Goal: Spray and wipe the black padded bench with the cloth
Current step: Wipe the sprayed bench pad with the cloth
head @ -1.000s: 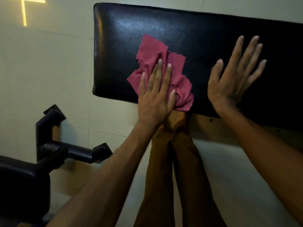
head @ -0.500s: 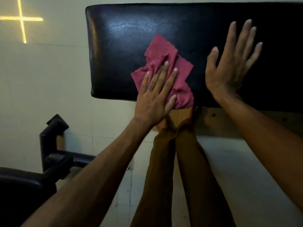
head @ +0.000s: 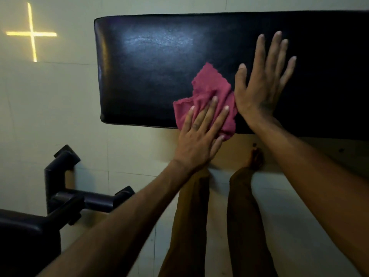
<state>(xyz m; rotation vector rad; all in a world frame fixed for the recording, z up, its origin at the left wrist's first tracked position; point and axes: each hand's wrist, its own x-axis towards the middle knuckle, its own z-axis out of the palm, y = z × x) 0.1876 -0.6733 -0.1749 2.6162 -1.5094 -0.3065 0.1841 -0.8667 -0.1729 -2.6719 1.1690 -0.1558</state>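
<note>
The black padded bench (head: 151, 62) spans the upper part of the view, with a dull wet sheen near its left end. A crumpled red cloth (head: 209, 90) lies at the bench's near edge. My left hand (head: 199, 134) presses flat on the cloth's near half, fingers spread over it. My right hand (head: 261, 84) rests flat on the padding just right of the cloth, fingers apart, its thumb side touching the cloth's edge. No spray bottle is in view.
A black metal frame with a padded part (head: 60, 198) stands at the lower left on the pale tiled floor (head: 50, 108). My two legs in brown trousers (head: 215, 226) stand close under the bench edge. A yellow cross of light (head: 32, 34) glows at top left.
My left hand has slid the cloth to the right along the bench's near edge, up against my right hand. The right hand stays flat on the padding.
</note>
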